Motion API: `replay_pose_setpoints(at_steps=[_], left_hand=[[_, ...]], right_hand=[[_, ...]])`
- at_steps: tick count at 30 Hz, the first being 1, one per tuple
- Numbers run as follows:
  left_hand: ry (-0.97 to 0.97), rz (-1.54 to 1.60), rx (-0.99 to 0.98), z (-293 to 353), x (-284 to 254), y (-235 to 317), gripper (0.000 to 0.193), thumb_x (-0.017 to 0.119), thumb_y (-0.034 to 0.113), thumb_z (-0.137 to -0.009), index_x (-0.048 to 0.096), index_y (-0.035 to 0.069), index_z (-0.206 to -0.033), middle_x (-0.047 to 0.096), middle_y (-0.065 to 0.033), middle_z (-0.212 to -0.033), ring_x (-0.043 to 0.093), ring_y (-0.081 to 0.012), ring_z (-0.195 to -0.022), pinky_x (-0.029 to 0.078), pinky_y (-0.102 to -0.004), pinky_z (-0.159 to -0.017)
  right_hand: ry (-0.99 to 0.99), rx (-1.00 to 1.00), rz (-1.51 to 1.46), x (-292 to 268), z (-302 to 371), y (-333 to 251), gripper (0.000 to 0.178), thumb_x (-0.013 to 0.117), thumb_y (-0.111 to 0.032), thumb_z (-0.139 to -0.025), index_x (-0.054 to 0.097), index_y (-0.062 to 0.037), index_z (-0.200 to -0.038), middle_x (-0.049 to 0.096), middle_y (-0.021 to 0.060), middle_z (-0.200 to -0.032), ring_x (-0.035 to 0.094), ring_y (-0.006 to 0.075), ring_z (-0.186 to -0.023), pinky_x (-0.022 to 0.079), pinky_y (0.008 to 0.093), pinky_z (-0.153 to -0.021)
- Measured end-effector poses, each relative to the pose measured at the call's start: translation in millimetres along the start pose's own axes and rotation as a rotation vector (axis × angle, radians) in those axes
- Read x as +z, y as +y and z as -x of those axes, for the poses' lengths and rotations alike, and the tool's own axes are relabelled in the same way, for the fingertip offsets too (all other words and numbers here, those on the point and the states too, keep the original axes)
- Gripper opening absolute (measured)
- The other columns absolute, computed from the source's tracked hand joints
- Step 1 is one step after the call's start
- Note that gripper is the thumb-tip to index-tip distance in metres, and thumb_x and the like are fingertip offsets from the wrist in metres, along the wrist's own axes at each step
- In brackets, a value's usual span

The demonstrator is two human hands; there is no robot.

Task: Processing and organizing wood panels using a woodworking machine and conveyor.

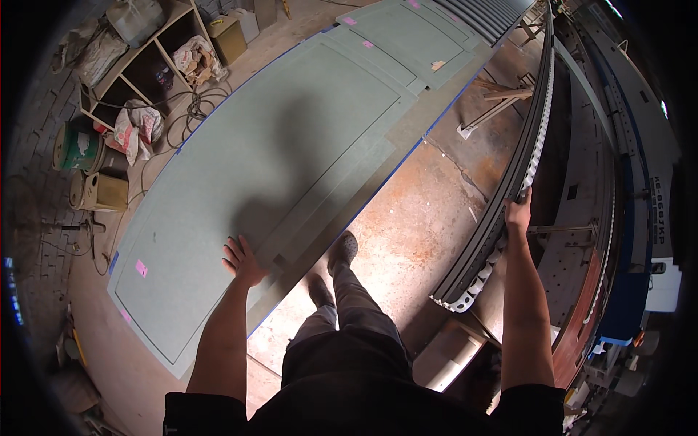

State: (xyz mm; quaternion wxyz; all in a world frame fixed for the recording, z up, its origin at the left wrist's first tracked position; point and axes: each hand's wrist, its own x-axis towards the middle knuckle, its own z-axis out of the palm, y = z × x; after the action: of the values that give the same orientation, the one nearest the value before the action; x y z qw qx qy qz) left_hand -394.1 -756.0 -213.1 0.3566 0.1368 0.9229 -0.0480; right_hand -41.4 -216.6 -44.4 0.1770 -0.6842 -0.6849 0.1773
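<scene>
My left hand [243,261] is spread open over the near edge of a large pale green panel [211,182]; whether its palm rests on the surface I cannot tell. The panel has dark lines along its border and several small pink tags. To the right, my right hand [518,214] is closed around the edge of a long, dark, ribbed strip [487,211]. A white edge with a row of holes [539,138] runs along that strip. Some of the right fingers are hidden behind it.
Wooden shelving [149,73] with bags stands at the far left, near a cable coil [195,109] and a green bucket [76,147]. Grey corrugated sheets [483,18] lie at the top. A trestle [502,109] stands between panel and strip. A vehicle side [647,167] lines the right.
</scene>
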Motion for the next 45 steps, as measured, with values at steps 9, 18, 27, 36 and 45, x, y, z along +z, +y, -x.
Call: replay_pose_setpoints(at_steps=[9, 18, 27, 36, 45], left_hand=[[-0.001, 0.027, 0.006, -1, -1, 1, 0.136, 0.082, 0.039, -0.066, -0.026, 0.01, -0.145, -0.025, -0.0245, -0.151, -0.021, -0.0428, -0.14, -0.001, -0.0616, -0.11], [0.0, 0.003, 0.006, -1, -1, 1, 0.135, 0.081, 0.04, -0.068, -0.026, 0.01, -0.145, -0.026, -0.0246, -0.15, -0.022, -0.043, -0.14, -0.001, -0.0621, -0.109], [-0.001, 0.02, 0.029, -2, 2, 1, 0.136, 0.081, 0.044, -0.065, -0.024, 0.007, -0.145, -0.027, -0.0252, -0.15, -0.023, -0.0443, -0.139, -0.002, -0.064, -0.108], [0.02, 0.0, 0.017, -4, 5, -8, 0.137, 0.081, 0.044, -0.065, -0.024, 0.007, -0.145, -0.026, -0.0263, -0.15, -0.022, -0.0448, -0.139, -0.002, -0.0634, -0.108], [0.025, -0.052, 0.024, -8, 2, 8, 0.135, 0.08, 0.048, -0.066, -0.02, 0.005, -0.146, -0.021, -0.0251, -0.152, -0.015, -0.044, -0.141, 0.001, -0.062, -0.11]], right_hand=[[0.017, -0.038, -0.028, 3, -4, 8, 0.091, 0.068, -0.022, -0.07, 0.023, -0.0094, -0.148, 0.05, 0.0187, -0.137, 0.051, 0.0308, -0.124, 0.039, 0.034, -0.102], [0.087, -0.085, 0.027, 4, -5, 9, 0.088, 0.065, -0.026, -0.072, 0.024, -0.0114, -0.148, 0.058, 0.024, -0.122, 0.057, 0.0376, -0.114, 0.044, 0.0389, -0.095], [0.102, -0.139, -0.013, 6, -10, 20, 0.089, 0.067, -0.024, -0.072, 0.023, -0.0087, -0.148, 0.059, 0.0258, -0.12, 0.057, 0.0389, -0.112, 0.044, 0.0405, -0.094], [0.068, -0.11, -0.013, 11, -5, 13, 0.089, 0.068, -0.023, -0.073, 0.022, -0.008, -0.148, 0.061, 0.0265, -0.115, 0.058, 0.0389, -0.11, 0.045, 0.0415, -0.092], [0.025, 0.018, -0.026, -17, 4, -3, 0.087, 0.066, -0.02, -0.072, 0.025, -0.0106, -0.148, 0.058, 0.0231, -0.123, 0.057, 0.0352, -0.115, 0.045, 0.0379, -0.095]])
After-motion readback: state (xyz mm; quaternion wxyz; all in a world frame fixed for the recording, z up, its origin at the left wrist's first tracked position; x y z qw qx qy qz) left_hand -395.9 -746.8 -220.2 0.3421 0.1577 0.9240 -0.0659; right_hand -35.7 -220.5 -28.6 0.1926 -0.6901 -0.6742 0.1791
